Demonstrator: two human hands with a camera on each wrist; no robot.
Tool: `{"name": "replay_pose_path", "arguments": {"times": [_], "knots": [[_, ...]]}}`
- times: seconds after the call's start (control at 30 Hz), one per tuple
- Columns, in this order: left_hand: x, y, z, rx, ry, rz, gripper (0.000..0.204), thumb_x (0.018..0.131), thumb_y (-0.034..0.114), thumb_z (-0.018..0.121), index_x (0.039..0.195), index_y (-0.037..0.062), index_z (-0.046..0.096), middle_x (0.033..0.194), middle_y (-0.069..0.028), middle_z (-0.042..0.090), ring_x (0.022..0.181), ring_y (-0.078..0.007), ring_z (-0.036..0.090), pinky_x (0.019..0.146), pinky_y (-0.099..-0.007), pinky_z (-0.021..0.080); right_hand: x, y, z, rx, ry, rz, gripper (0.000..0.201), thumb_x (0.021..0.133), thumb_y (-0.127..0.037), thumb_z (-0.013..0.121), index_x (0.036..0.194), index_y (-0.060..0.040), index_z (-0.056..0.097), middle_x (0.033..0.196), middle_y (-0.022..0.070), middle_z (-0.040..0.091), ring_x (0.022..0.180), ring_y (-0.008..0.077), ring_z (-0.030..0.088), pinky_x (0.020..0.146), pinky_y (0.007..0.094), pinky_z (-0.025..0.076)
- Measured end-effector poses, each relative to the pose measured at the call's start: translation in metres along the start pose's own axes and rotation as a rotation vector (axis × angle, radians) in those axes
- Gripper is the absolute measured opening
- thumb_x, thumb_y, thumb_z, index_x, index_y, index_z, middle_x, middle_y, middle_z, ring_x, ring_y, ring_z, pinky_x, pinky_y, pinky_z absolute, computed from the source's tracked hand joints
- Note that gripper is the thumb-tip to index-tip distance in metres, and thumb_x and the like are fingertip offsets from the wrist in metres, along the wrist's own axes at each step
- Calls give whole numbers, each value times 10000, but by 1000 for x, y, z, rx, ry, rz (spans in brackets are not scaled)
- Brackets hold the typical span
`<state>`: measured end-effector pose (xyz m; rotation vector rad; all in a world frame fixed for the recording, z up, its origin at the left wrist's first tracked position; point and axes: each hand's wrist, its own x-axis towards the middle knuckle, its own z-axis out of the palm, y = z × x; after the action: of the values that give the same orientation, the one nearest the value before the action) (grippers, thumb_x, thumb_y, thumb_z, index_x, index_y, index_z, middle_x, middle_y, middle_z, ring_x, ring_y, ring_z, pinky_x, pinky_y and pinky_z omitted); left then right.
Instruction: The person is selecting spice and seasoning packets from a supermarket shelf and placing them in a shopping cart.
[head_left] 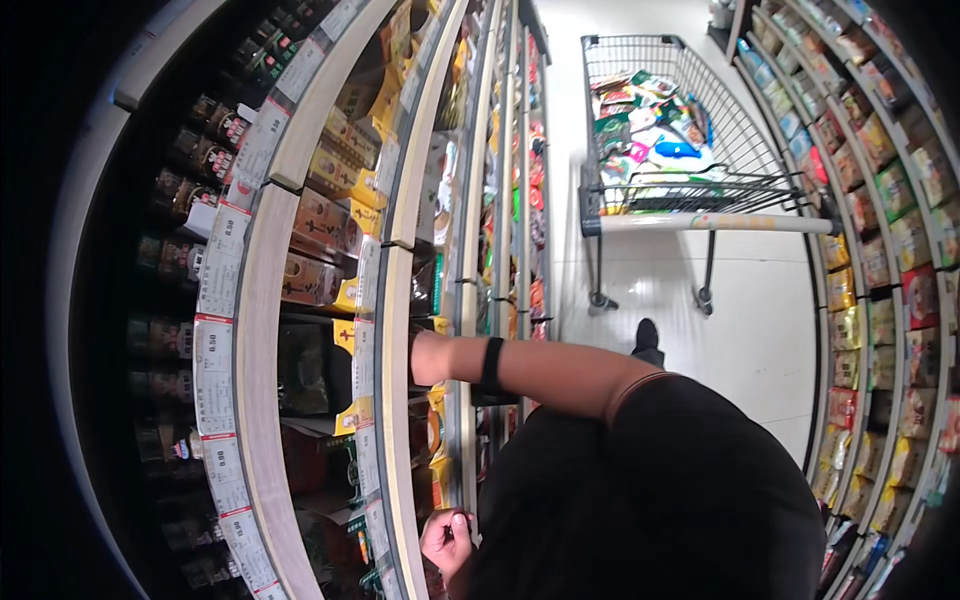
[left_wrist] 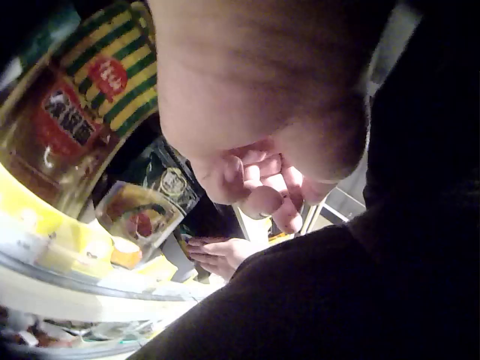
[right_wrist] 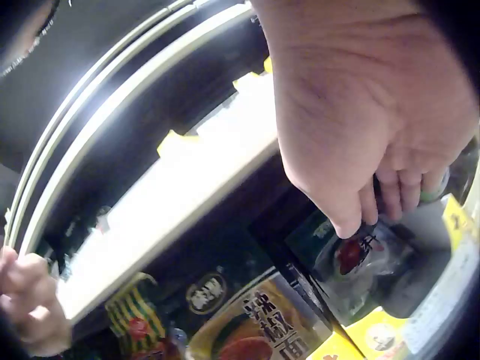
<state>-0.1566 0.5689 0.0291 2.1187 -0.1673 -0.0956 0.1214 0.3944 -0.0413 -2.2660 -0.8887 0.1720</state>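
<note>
In the head view my right hand (head_left: 430, 360) reaches past a shelf edge, its fingertips hidden. The right wrist view shows this right hand (right_wrist: 375, 127) palm side, thumb and fingers pointing down just above a clear packet (right_wrist: 360, 259) with a red mark, in an open-topped display box; whether they touch cannot be told. In the left wrist view the right hand (left_wrist: 221, 255) has its fingers extended. My left hand (head_left: 448, 540) hangs beside the shelf in the head view, fingers loosely curled and holding nothing; its fingers (left_wrist: 262, 199) are bent in the left wrist view too.
A shopping cart (head_left: 700, 222) full of packets stands ahead in the aisle. Price-tagged shelves (head_left: 270, 290) run along the left, with boxes and bags on them. More shelves (head_left: 870, 290) of packets line the right. Striped yellow-green packaging (left_wrist: 124, 71) lies near the left hand.
</note>
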Motion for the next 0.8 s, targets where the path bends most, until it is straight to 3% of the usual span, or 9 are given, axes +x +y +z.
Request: {"name": "replay_pose_path", "arguments": {"times": [0.03,0.07,0.1,0.2,0.3,0.37,0.47,0.63,0.8], "knots": [[7,2,5,-37,0,10,75,911,60,575,937,-1,611,816,-97,639,732,-131,596,673,-250,468,-13,-3,-24,-46,-299,144,371,841,-195,572,1174,-30,571,1176,203,572,1087,357,542,931,407,443],[14,-2,15,-70,41,78,67,906,43,570,907,-9,614,819,-95,636,726,-130,589,672,-251,463,-41,15,-10,183,46,107,361,834,-229,597,1130,-22,589,1098,202,599,1033,357,568,901,421,458],[16,-6,23,-112,87,-8,61,892,23,577,896,-18,623,819,-88,627,716,-128,585,663,-244,455,-73,29,-14,272,172,16,379,840,-273,608,1125,-24,593,1065,195,603,1006,364,580,884,423,467],[37,-15,46,-118,123,40,76,896,34,585,850,-16,618,726,-27,581,585,-44,468,549,-189,378,-178,38,-89,241,108,218,371,879,-295,610,1141,-32,600,1086,181,630,1007,355,598,866,403,478],[54,-12,74,-342,58,10,88,882,11,597,800,-18,608,642,-1,539,571,-38,441,532,-198,349,-282,45,-162,462,443,509,272,866,-227,637,1048,-25,644,942,137,673,851,276,655,765,360,515],[67,0,94,-318,-36,-43,140,886,31,613,751,-7,603,627,23,532,557,-34,420,525,-203,339,-344,54,-215,193,603,665,262,848,-199,658,1029,-9,648,915,129,676,838,235,655,734,339,518],[90,55,135,-237,-67,-84,182,886,65,636,718,-1,612,610,42,517,552,-23,406,518,-194,330,-442,110,-251,-434,747,812,334,823,-288,668,981,5,650,923,204,654,870,374,622,762,423,501],[118,93,228,23,-85,-54,167,879,128,661,782,-8,664,605,10,572,518,-19,441,479,-184,345,-521,169,-280,-245,248,1162,774,636,-695,683,960,7,654,888,198,666,847,355,643,766,428,503],[120,165,294,115,-272,-269,150,885,128,659,931,-15,666,697,-7,634,626,-40,543,561,-190,427,-514,187,-294,-78,-317,937,775,728,-742,547,858,9,686,801,191,667,806,353,651,750,433,506]]}}
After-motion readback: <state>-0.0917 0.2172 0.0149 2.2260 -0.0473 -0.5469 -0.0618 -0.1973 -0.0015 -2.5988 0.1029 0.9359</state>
